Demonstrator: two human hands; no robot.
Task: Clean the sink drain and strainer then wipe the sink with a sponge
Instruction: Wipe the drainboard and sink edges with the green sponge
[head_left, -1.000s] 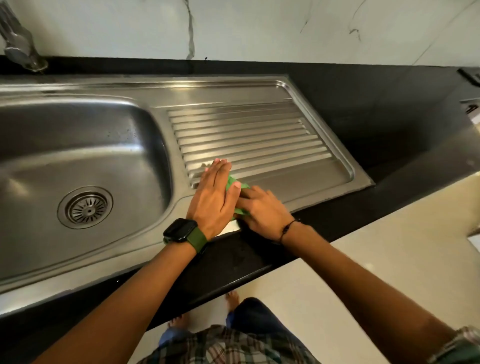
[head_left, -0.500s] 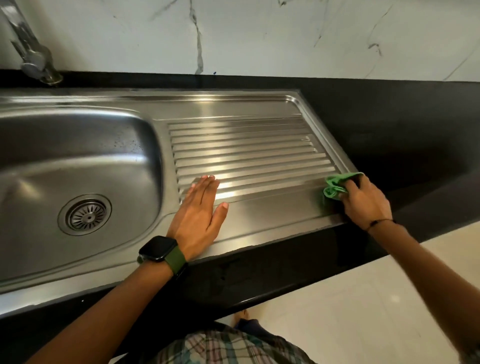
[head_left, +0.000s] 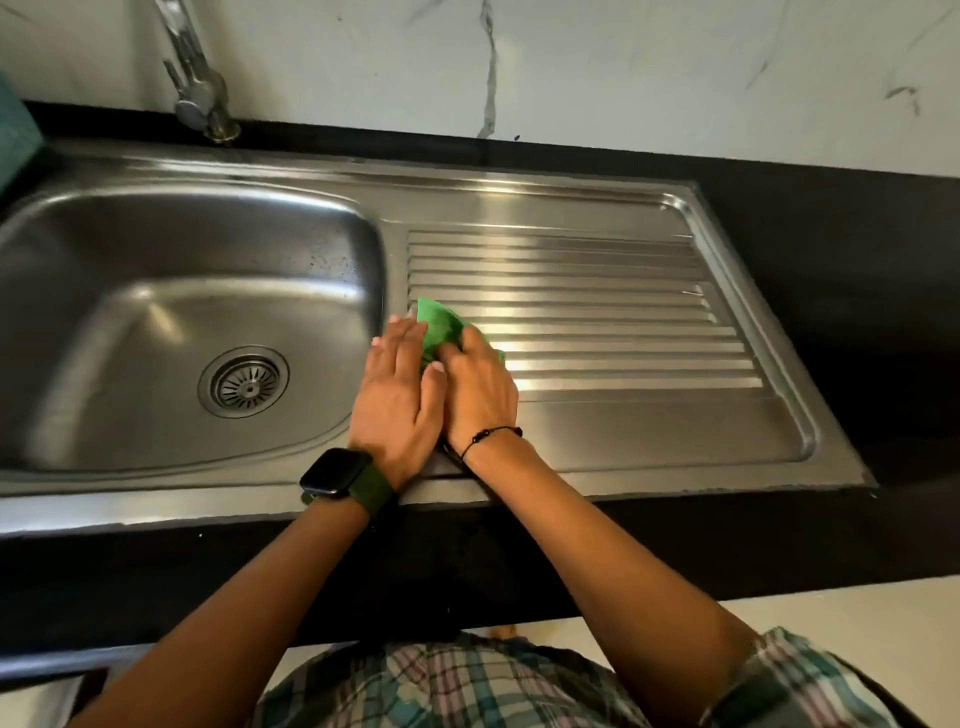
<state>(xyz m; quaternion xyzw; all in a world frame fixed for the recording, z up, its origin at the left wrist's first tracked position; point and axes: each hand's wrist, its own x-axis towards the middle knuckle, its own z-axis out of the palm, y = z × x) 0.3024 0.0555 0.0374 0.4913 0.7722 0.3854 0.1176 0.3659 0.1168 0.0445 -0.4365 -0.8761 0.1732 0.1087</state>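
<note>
Both hands crowd together: the right hand (head_left: 480, 387) presses the green sponge (head_left: 440, 325) under curled fingers, the left hand (head_left: 397, 387) flat beside it. It could bump those fingers.

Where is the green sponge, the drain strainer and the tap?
green sponge (head_left: 439, 322): head view, on the part showing beyond the fingers.
drain strainer (head_left: 244, 383): head view, on its slotted middle.
tap (head_left: 200, 96): head view, on its metal body near the base.
</note>
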